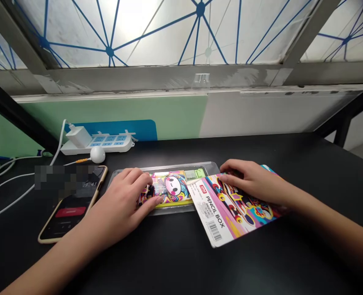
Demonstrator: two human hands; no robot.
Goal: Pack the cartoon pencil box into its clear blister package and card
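A colourful pencil box (173, 186) with a cartoon face lies in a clear plastic tray (212, 167) on the black table. My left hand (130, 198) rests over the box's left end, thumb along its front edge, fingers curled round it. A printed card (212, 209) reading "PENCIL BOX" overlaps the tray's right end and slants down toward the table's front. On the card's upper part lies my right hand (250, 180), its thumb and fingers bent at the card's back edge; the card's far corner shows behind the wrist.
A phone (72, 209) lies left of my left forearm on the black table (169, 258). Behind it are a white power strip (110, 142) with a charger (78, 136), a round white device (97, 154) and white cables. The wall and window stand along the back.
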